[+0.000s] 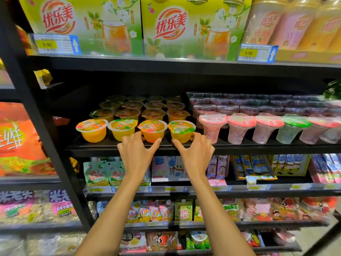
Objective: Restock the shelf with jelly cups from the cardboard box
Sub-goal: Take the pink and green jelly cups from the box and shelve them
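Head view: both hands are up at the front edge of the black shelf [103, 148], one jelly cup each. The left hand [137, 151] brackets the orange-lidded jelly cup [153, 131], thumb on its lower right side and curled fingers [129, 138] on its lower left, so the cup sits between them, just above the palm. The right hand [195, 151] mirrors this on the green-lidded jelly cup [181, 131], thumb at lower left and fingers wrapped round the right side. Both grips look light, at the narrow base only.

Both cups stand upright on the shelf, axis vertical, wide rim up, touching or nearly touching each other between the two thumbs. Neither hand is nearer; each already has its own cup.

Two more front-row orange cups [108, 130] stand beyond the left fingers. Pink tall cups [212, 126] stand just past the right fingers, close. The back rows of orange cups [140, 108] lie straight ahead of the fingertips. No cardboard box is in view.

Judgement: this is placing or aligning, and any push should go straight back, with the right knuckles kept off the pink cup.
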